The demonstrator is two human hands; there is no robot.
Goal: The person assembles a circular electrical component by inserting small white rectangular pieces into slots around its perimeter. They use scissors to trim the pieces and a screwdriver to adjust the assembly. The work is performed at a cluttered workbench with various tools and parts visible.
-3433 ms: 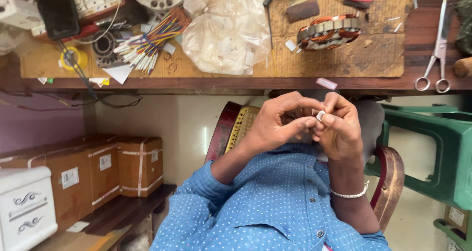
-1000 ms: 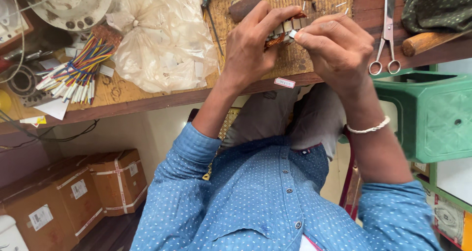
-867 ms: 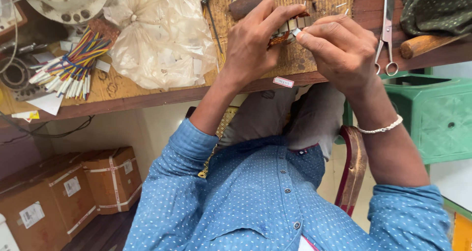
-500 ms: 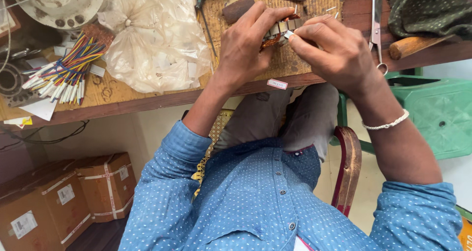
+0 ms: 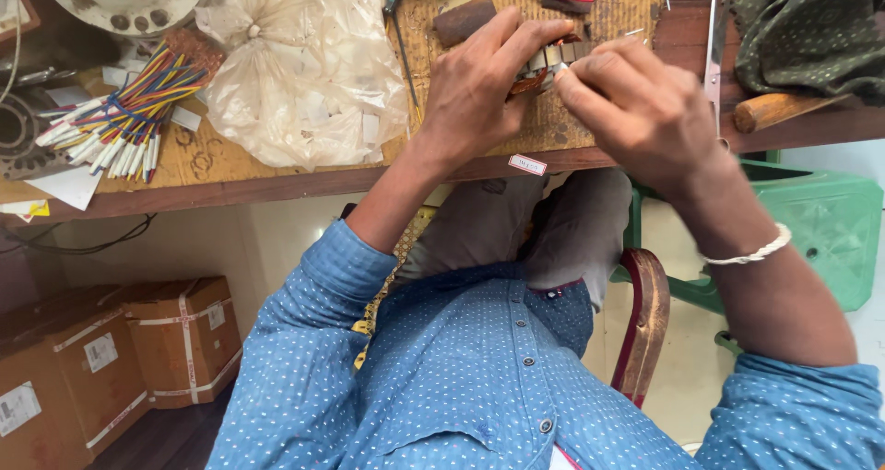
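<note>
— Both hands meet over the ring-shaped motor core of stacked grey metal plates with copper-brown winding (image 5: 551, 62), which lies on the woven tan mat (image 5: 516, 124) on the wooden tabletop (image 5: 277, 180). How are they set?

— Left hand (image 5: 475, 88) curls over the core's near side, fingers pressing down on it. Right hand (image 5: 636, 111) is pinched, thumb and forefinger closed at the core's right edge; whatever they nip is too small to tell.

— How would you do it well?

— I'd judge: keep the left hand bearing down so the core can't turn, and let the right work with fingertips only, small pulls along the slot.

— And the room about them?

— Tight on the right: steel scissors (image 5: 714, 51) lie just beside the right hand, a round wooden handle (image 5: 774, 109) and a dark green cloth (image 5: 802, 28) beyond. The core sits near the tabletop's front edge. To the left, a crumpled clear plastic bag (image 5: 295, 74), then a bundle of coloured wires (image 5: 124, 111); the mat between bag and left hand is the open stretch.
</note>
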